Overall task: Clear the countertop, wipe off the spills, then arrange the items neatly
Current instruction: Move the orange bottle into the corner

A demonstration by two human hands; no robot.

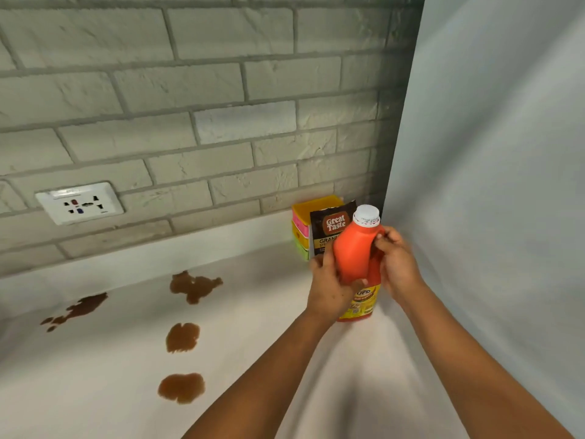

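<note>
Orange plastic ketchup bottle [356, 258]: left hand [329, 285] is wrapping its waist, right hand [397, 264] is pinching the handle. Probably rigid, smooth, weighty; waist-and-handle hold suits.

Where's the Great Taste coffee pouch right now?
In the head view it stands at the countertop's far right corner, the Great Taste coffee pouch leaning against the stacked colourful containers, just behind the held orange ketchup bottle.
</note>
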